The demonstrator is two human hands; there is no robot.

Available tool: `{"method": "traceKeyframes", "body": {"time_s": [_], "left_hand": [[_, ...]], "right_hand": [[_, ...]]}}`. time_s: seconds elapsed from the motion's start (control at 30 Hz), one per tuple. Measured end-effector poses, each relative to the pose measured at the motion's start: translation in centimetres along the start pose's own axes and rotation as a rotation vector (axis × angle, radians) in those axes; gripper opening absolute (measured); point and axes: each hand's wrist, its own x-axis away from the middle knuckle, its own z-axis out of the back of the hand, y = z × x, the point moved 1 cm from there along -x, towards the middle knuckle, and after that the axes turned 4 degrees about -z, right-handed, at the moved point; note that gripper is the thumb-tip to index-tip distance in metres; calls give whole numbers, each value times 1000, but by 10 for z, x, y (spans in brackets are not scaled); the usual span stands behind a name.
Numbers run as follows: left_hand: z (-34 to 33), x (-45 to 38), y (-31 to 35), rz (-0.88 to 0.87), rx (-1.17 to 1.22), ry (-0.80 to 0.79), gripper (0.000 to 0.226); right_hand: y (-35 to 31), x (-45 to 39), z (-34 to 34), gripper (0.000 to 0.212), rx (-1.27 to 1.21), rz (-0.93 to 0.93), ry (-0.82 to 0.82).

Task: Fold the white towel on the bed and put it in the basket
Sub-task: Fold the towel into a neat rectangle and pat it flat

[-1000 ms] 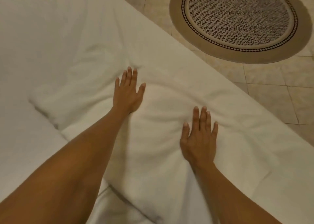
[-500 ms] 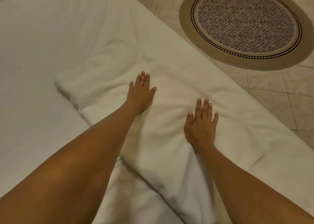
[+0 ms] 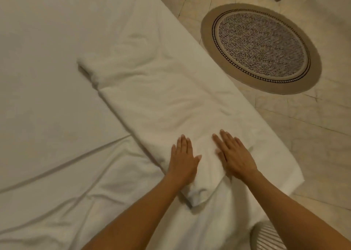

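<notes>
Two flat hands, left hand (image 3: pixel 182 159), right hand (image 3: pixel 234 155), white towel (image 3: pixel 161 105)

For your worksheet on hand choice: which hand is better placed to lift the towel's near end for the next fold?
Probably the left hand: it lies flat by the towel's near corner, while the right hand lies further in.
</notes>
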Motion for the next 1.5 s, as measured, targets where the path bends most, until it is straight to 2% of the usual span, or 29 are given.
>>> {"method": "traceKeyframes", "body": {"time_s": [0.1,0.17,0.23,0.33,0.43,0.53,0.77,0.87,0.97,1.07,1.17,1.3,1.43,1.5], "left_hand": [[-24,26,18,-16,-13,32,103],[-41,35,24,8,-123,154,105],[-58,43,35,40,-152,113,105],[-73,45,51,109,-210,104,124],[-74,41,65,223,-267,162,106],[-72,34,67,339,-349,245,83],[-72,20,66,496,-408,311,77],[-71,16,61,553,-409,343,74],[-75,17,53,557,-378,351,86],[-76,21,47,553,-340,308,104],[-74,20,41,524,-331,316,94],[-67,14,27,422,-434,368,46],[-51,22,13,343,-506,362,47],[-50,32,6,361,-446,338,72]], "right_hand": [[26,20,-8,71,117,166,-44],[43,21,-13,78,204,260,-5],[56,16,-15,78,246,337,29],[65,3,-17,78,246,389,65],[64,-13,-15,85,200,399,119],[58,-25,-15,78,146,410,219],[66,-49,-15,71,73,343,299],[69,-58,-11,79,23,406,270],[65,-60,-13,80,8,458,258],[62,-57,-22,78,-18,423,203],[61,-60,-17,71,49,409,226],[49,-74,-3,69,152,458,291],[37,-61,6,59,119,448,350],[33,-44,7,56,83,445,403]]}}
